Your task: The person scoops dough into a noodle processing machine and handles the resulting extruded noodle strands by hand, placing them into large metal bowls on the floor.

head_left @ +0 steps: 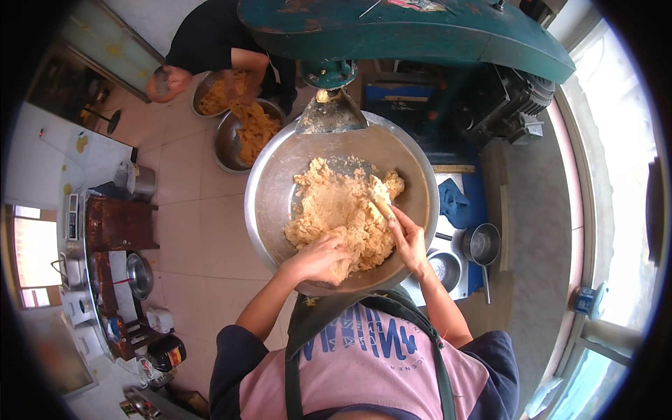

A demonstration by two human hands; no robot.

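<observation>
A wide steel bowl (413, 150) stands in front of me, holding a mound of crumbly yellow dough (336, 199). At the near left of the mound, my left hand (322, 257) is closed on dough, its fingertips partly buried. My right hand (408, 241) is at the right of the mound, closed around a short tan stick (381, 208) that looks wooden. Clumps of dough cover the far end of this stick. Above the bowl's far rim, a dough-smeared metal blade (332, 115) hangs from a green machine (413, 35).
Far left, another person (210, 42) bends over two bowls (227, 143) of yellow dough, hands in it. To my right are a saucepan (481, 243), another pan (446, 271) and a blue cloth (453, 201). A dark red wooden cabinet (119, 222) stands left.
</observation>
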